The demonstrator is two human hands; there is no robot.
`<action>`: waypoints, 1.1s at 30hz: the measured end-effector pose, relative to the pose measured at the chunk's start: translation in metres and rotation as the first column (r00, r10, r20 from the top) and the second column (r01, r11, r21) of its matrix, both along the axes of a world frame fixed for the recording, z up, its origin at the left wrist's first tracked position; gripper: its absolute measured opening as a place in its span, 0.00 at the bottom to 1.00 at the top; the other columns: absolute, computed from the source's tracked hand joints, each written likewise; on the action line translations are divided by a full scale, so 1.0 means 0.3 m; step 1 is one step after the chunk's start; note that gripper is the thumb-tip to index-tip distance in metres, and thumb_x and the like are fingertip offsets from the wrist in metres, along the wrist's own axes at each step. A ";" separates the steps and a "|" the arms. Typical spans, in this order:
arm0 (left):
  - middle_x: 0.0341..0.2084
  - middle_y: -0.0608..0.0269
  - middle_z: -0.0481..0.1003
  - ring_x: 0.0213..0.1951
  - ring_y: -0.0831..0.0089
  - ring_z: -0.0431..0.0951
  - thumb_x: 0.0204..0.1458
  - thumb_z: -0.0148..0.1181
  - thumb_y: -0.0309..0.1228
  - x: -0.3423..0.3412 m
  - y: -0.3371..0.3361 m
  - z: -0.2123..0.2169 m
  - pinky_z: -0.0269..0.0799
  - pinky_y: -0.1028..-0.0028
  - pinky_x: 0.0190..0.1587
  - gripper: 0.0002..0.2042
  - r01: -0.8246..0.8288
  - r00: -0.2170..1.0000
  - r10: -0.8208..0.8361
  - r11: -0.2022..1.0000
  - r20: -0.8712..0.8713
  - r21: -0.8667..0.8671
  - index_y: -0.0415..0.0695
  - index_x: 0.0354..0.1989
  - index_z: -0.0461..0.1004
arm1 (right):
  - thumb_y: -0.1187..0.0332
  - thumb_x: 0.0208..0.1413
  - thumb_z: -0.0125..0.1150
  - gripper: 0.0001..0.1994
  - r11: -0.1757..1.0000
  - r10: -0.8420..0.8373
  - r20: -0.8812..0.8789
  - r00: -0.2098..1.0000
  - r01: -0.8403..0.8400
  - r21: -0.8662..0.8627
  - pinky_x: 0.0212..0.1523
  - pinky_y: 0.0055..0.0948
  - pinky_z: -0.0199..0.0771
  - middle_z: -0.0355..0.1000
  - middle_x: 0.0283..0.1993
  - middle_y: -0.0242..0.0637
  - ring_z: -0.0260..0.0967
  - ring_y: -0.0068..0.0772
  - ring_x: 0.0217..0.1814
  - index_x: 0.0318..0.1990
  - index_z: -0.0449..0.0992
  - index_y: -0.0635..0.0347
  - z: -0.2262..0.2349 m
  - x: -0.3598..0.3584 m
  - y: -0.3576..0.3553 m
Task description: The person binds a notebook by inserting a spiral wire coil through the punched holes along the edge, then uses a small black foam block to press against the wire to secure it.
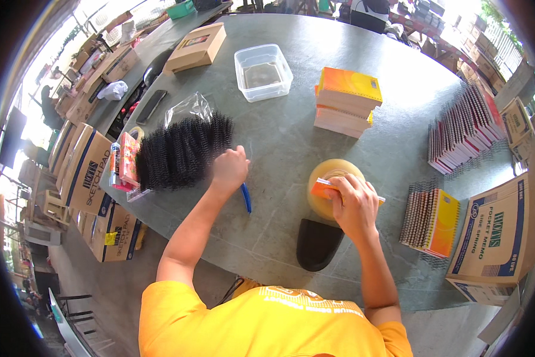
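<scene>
My right hand [356, 202] grips a small orange-covered notepad [321, 189], held nearly edge-on above a large roll of yellowish clear tape [316, 205]. My left hand [230, 169] is closed beside a thick heap of black spiral binding coils [181, 152]. Its fingers are curled, and I cannot make out what is in them. A blue-handled tool [246, 197] lies on the table just below that hand. Close to the tape roll and nearer me rests a black rounded object [318, 244].
Two-part stacks of orange notepads [347, 98] stand behind the tape. A clear plastic tub [262, 71] and a cardboard box [196, 47] sit farther back. At right are spiral-bound notebooks [465, 134], yellow spiral notebooks [434, 220] and a carton [493, 238]. More cartons [89, 172] are stacked at left.
</scene>
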State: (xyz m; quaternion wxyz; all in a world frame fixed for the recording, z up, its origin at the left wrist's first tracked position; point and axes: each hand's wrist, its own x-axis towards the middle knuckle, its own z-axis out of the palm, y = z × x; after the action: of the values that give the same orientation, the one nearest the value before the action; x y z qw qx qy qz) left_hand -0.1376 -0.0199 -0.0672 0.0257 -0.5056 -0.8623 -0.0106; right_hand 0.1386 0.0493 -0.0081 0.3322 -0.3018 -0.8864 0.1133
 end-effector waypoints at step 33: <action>0.38 0.63 0.73 0.34 0.78 0.73 0.56 0.55 0.30 -0.025 0.011 0.350 0.70 0.80 0.39 0.06 -0.106 0.805 -0.535 0.292 0.254 0.950 0.41 0.38 0.74 | 0.70 0.42 0.61 0.04 1.000 0.013 -0.060 0.998 -0.011 0.026 0.34 0.36 0.65 0.71 0.27 0.33 0.70 0.40 0.32 0.27 0.74 0.54 -0.019 -0.017 0.055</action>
State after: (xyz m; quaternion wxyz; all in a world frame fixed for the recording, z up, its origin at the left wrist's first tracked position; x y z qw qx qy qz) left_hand -0.1450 -0.0166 0.0378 0.0706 -0.4863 -0.5796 -0.6500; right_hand 0.1336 0.0657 -0.0138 0.3618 -0.2886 -0.8792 0.1130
